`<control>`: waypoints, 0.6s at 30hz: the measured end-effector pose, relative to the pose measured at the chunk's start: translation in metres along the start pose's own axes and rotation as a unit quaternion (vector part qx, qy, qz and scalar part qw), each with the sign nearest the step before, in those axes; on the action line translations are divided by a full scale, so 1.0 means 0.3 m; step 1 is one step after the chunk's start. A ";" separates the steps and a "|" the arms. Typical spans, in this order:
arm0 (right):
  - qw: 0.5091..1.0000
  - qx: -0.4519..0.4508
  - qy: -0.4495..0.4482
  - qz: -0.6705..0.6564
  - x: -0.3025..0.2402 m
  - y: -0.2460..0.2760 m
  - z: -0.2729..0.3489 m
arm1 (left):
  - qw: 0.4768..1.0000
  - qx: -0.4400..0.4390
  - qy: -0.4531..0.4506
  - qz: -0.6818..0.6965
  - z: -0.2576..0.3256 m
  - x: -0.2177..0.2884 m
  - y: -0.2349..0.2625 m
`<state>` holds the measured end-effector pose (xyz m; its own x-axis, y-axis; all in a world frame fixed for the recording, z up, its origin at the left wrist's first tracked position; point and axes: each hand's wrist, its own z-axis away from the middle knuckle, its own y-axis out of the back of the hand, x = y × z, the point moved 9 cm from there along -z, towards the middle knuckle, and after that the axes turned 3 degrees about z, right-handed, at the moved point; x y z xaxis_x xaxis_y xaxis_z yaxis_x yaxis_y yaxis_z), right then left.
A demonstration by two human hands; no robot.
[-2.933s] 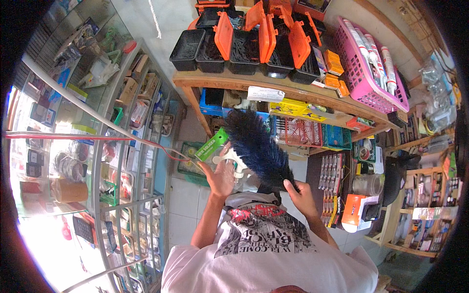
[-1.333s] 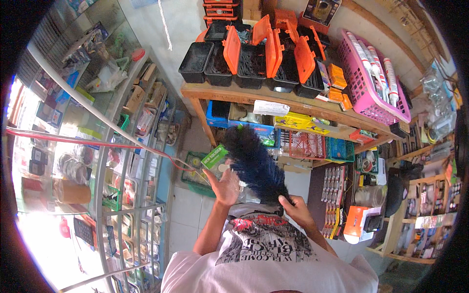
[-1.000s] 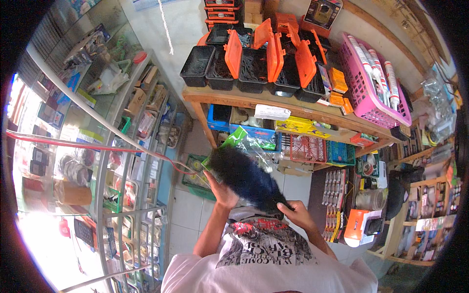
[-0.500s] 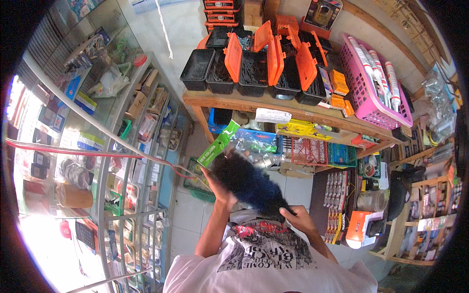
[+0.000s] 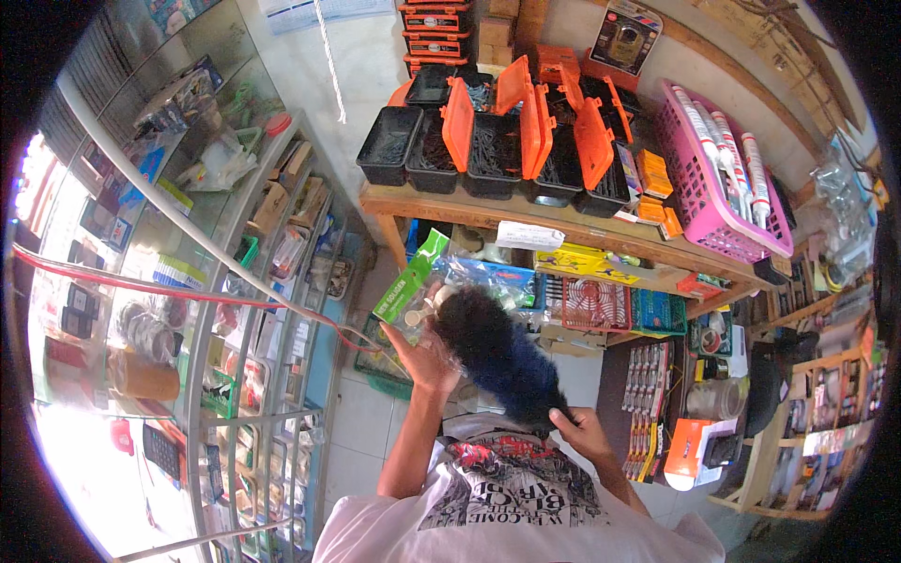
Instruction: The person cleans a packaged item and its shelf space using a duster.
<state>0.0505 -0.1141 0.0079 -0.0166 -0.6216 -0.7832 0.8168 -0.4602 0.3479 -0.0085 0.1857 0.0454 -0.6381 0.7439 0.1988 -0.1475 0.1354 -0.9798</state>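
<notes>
A clear plastic packet with a green header card (image 5: 413, 275) rests in my left hand (image 5: 427, 361). Small round, pale pieces show inside it, though I cannot make out what they are. Around the grip end of a dark, fluffy duster (image 5: 502, 352) the fingers of my right hand (image 5: 584, 432) are closed. The duster slants up and left from that hand, black at its far end and dark blue in the middle. Its tip lies against or just over the packet's right side and hides part of it. Part of my left hand's fingers is behind the packet.
Ahead stands a wooden table (image 5: 450, 203) with black bins (image 5: 389, 145) of nails or screws under orange lids, and a pink basket (image 5: 727, 220) of white tubes. A glass display case (image 5: 310, 375) lines the left. A white cable (image 5: 197, 244) crosses before it.
The duster has shifted to the right across the packet, uncovering more of its round contents. My right hand has moved slightly right and down with it. The whole view has shifted a little.
</notes>
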 end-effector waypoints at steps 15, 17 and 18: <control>0.997 0.040 0.056 0.046 -0.013 0.018 -0.011 | 0.999 -0.026 0.037 0.017 0.009 -0.017 -0.034; 0.996 0.050 0.066 0.038 -0.009 0.023 -0.014 | 0.987 -0.120 0.052 0.092 0.016 -0.017 -0.081; 0.993 0.079 0.082 0.005 -0.015 0.038 -0.012 | 0.973 -0.178 0.060 0.131 0.024 -0.011 -0.111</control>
<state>0.0620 -0.1143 0.0136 0.0963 -0.5203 -0.8485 0.7150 -0.5569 0.4227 -0.0067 0.1740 0.0775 -0.5219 0.8520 -0.0411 0.2928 0.1336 -0.9468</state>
